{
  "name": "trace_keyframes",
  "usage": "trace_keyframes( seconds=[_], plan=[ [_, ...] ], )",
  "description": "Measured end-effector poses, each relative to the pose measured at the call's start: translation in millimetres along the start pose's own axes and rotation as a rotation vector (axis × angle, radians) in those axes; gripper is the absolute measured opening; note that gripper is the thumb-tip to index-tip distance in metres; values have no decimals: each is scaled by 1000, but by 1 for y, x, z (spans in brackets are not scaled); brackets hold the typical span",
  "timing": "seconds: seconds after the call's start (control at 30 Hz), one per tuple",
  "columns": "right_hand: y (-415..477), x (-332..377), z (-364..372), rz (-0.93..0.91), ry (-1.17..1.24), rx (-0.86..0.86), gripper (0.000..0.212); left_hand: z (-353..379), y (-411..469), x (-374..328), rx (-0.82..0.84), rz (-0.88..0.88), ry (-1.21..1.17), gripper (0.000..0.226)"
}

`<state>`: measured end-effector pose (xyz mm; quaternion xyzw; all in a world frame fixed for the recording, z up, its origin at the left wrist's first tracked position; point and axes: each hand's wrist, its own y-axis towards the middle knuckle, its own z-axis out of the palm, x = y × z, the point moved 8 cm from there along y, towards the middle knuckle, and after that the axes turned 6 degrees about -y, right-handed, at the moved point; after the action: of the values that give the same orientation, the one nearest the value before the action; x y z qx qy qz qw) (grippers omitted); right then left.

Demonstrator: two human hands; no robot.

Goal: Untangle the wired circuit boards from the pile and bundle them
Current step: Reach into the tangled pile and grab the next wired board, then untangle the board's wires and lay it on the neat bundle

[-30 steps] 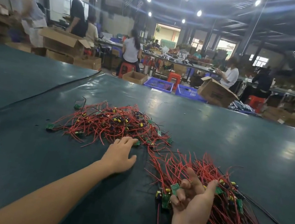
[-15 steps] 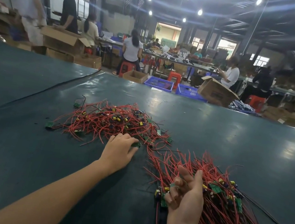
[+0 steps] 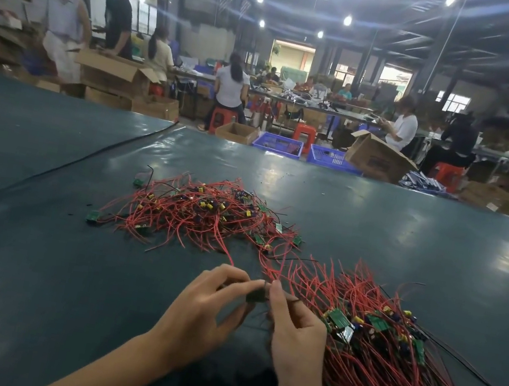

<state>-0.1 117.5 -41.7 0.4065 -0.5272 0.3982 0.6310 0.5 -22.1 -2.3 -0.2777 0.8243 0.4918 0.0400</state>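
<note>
A tangled pile [image 3: 205,214] of small green circuit boards with red wires lies on the dark table [image 3: 31,255], ahead and left of centre. A second heap [image 3: 389,346], with its wires roughly aligned, lies at the right. Between them, my left hand [image 3: 206,306] and my right hand [image 3: 296,333] meet fingertip to fingertip. Together they pinch one small dark circuit board [image 3: 257,295], blurred. Its red wires [image 3: 228,254] trail back toward the tangled pile. My right wrist lies against the near edge of the aligned heap.
A seam [image 3: 56,171] runs diagonally across the table at the left. Beyond the far edge stand cardboard boxes [image 3: 378,160], blue crates [image 3: 278,144], red stools and several people at other benches.
My left hand left the tangled pile and came back toward me with a board. My right hand turned over and joined it, and both now pinch that board.
</note>
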Motion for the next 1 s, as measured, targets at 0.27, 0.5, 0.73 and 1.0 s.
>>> trace_keyframes(
  seconds=[0.27, 0.5, 0.73, 1.0],
  plan=[
    [1, -7, 0, 75, 109, 2, 15, -11, -2, 9, -169, -243, -330, 23],
    [-5, 4, 7, -8, 96, 79, 29, 25, -19, 33, 36, -807, -739, 68],
    [1, -14, -3, 142, 109, -22, 22, 18, -15, 32, -67, -773, -785, 45],
    [-2, -15, 1, 169, 99, -19, 27, 23, -21, 32, -91, -871, -919, 32]
  ],
)
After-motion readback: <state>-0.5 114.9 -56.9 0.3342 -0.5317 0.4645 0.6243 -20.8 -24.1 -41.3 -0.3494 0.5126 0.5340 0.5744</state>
